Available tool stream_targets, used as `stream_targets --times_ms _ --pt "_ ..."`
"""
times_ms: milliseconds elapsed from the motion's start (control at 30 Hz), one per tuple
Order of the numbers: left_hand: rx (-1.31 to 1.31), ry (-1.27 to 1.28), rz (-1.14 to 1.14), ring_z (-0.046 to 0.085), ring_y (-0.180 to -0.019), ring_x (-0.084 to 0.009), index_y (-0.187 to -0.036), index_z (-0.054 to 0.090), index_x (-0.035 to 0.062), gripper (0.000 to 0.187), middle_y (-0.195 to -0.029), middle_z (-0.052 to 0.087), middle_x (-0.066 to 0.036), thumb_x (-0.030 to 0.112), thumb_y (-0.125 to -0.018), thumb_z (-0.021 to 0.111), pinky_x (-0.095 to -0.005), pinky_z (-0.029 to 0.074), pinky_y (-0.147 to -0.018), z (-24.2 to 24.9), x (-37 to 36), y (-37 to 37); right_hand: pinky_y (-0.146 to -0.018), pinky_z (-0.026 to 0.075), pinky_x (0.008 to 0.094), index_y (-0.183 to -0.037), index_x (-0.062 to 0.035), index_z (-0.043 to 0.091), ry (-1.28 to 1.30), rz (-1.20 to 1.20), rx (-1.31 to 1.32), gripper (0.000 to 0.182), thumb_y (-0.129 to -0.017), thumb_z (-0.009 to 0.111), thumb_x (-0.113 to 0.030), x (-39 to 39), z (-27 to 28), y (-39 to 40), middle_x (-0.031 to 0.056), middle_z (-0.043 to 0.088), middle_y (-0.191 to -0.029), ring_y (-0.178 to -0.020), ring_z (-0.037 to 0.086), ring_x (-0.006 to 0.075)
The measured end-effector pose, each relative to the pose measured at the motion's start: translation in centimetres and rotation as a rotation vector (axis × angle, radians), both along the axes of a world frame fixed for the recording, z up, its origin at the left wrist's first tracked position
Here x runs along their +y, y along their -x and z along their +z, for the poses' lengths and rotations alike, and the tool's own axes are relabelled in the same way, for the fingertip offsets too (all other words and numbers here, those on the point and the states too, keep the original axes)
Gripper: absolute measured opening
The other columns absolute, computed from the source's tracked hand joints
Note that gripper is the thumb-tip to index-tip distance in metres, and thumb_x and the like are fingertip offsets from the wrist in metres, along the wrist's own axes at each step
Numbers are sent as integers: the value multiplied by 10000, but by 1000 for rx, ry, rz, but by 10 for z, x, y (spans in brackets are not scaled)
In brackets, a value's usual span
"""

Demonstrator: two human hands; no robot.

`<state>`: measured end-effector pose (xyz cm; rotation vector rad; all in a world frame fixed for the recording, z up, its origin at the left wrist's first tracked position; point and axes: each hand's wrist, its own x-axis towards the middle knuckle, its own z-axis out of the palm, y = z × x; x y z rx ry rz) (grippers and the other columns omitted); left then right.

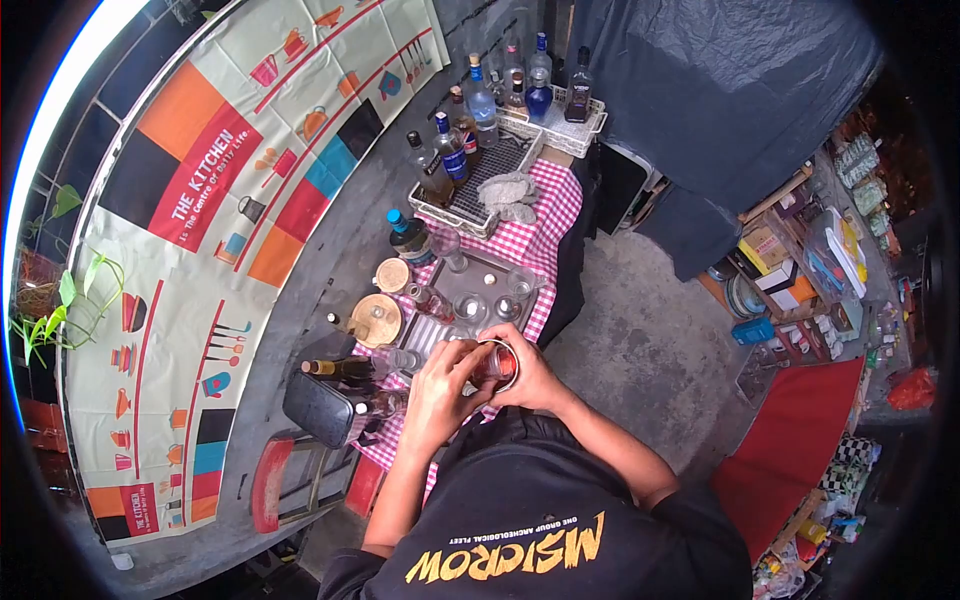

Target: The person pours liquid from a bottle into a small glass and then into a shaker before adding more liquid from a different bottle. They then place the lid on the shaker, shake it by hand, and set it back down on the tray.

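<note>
Hands: The left hand (440,390) closes on the near-left side of a clear glass (490,368), and the right hand (532,380) curls around its right side. Both grips hold it, probably to keep it steady.
Glass: It is held above the bench's near right edge, mouth tipped toward the person. Something red shows in or through it.
Bench: On the pink-and-white checked bench (545,250), a metal tray (452,285) holds clear glassware, likely grouped within reach.
Corks: Two round cork pieces (377,320) (392,275) lie left of the tray.
Baskets: At the far end, bottles (482,110) stand in wire baskets (462,222) (596,120), whose sides probably stop them toppling. A grey cloth (508,195) lies on the nearer one's right edge.
Writing: The poster (205,185) reads "THE KITCHEN is The Centre of Daily Life." The black shirt (600,490) seems to say "MSICROW", with "ONE GROUP ARCHEOLOGICAL FLEET". Bottle labels are too small to read.
</note>
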<state>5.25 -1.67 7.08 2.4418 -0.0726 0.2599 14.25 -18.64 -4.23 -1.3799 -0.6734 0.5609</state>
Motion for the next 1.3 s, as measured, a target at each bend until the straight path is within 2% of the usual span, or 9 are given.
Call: stream_targets --times_ms 1300 --pt "22 -19 4 697 -1088 -326 -1344 767 64 622 -1197 725 -115 108 -747 935 -450 585 -944 -2 -1 0 -1126 518 374 -1425 -58 528 15 -15 -53 955 -577 968 -32 -1 -2 -1 93 612 -1379 -1303 629 202"
